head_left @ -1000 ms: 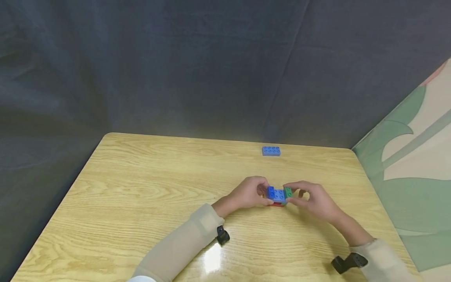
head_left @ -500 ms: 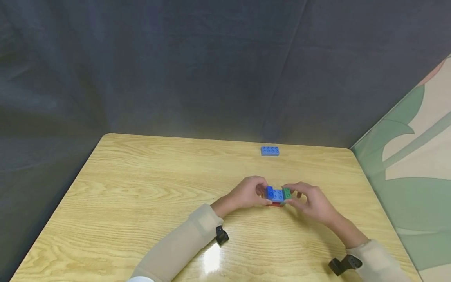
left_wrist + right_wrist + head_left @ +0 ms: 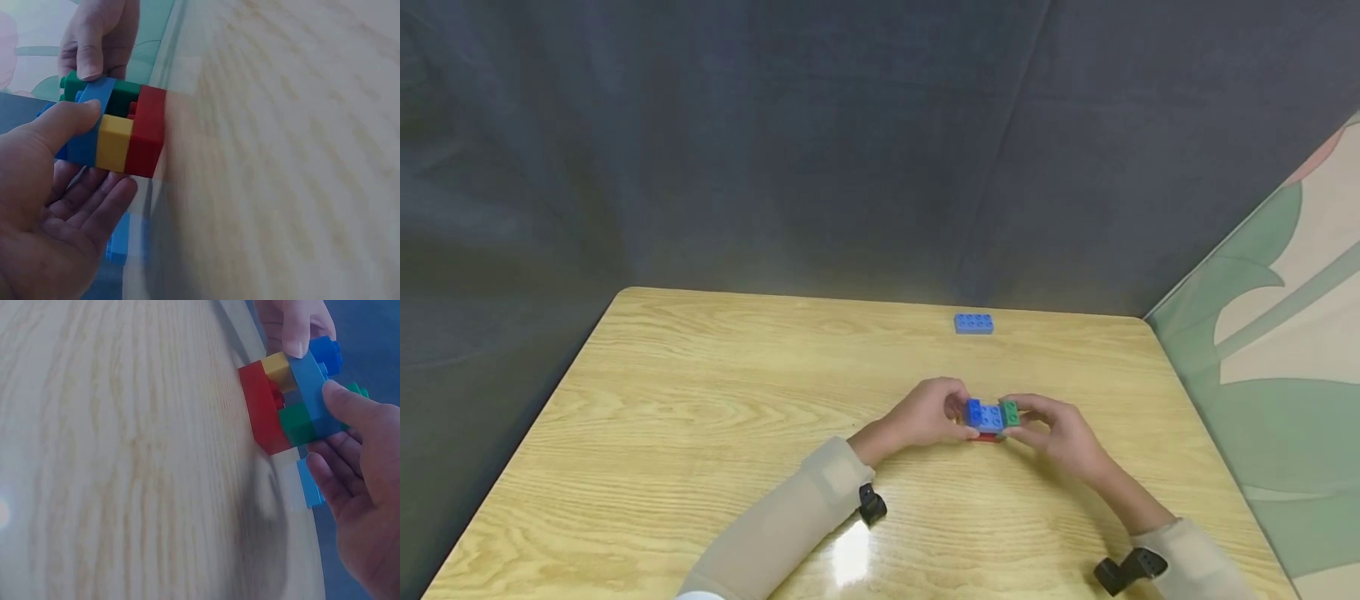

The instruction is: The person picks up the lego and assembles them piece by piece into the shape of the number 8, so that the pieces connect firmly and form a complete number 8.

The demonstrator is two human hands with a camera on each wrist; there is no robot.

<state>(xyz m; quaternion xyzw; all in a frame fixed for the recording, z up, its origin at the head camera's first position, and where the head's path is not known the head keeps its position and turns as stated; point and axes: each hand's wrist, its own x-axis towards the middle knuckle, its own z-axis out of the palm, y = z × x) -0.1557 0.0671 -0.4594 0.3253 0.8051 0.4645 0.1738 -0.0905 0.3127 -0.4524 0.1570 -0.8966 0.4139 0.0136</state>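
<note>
Both hands hold a small stack of building bricks on the table. At its bottom lies a red brick (image 3: 259, 406). A yellow brick (image 3: 114, 144) and a green brick (image 3: 297, 425) stand on it with a gap between them. Bridging these is a light blue brick (image 3: 310, 390). On top sit a dark blue brick (image 3: 973, 412) at the left end and a small green brick (image 3: 1011, 413) at the right end. My left hand (image 3: 931, 412) grips the left end, thumb on the light blue brick. My right hand (image 3: 1063, 433) grips the right end, thumb also against the light blue brick.
A loose blue brick (image 3: 973, 323) lies near the far edge of the wooden table (image 3: 760, 358). Behind the table hangs a dark curtain (image 3: 820, 167). A patterned panel (image 3: 1292, 375) borders the right side.
My right forearm has shifted slightly left and toward me. Both hands keep their grip, and the stack's arrangement looks the same.
</note>
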